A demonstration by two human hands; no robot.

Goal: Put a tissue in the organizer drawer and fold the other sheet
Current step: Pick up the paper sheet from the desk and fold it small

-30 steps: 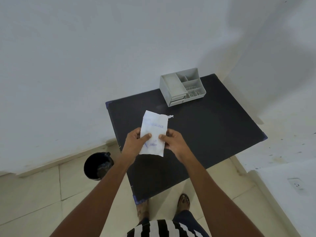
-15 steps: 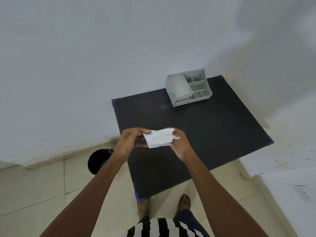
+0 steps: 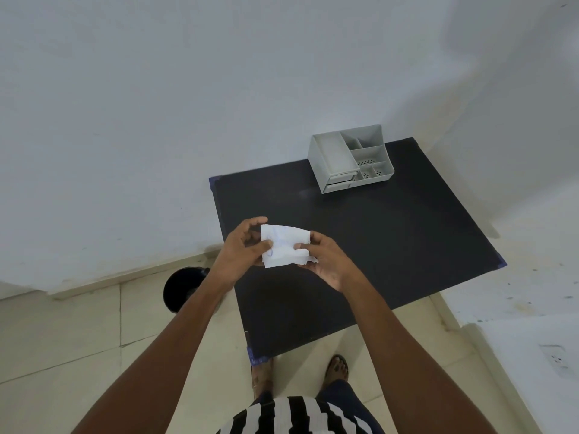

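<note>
A white tissue sheet (image 3: 284, 245) with faint blue marks is folded over into a short wide shape and held above the near left part of the black table (image 3: 376, 245). My left hand (image 3: 242, 249) pinches its left edge and my right hand (image 3: 326, 258) pinches its right edge. The grey organizer (image 3: 347, 158) stands at the table's far edge, against the wall, with open compartments on top and two small drawers (image 3: 340, 181) in its front. Both drawers look shut. No second tissue is in sight.
A black round bin (image 3: 185, 288) stands on the tiled floor left of the table. White walls rise behind and to the right. My feet (image 3: 336, 368) are at the table's near edge. A wall socket (image 3: 556, 358) sits at the lower right.
The sheet was held upright and full length; it has been folded over in half and is now held as a wide flat piece, pinched at both ends.
</note>
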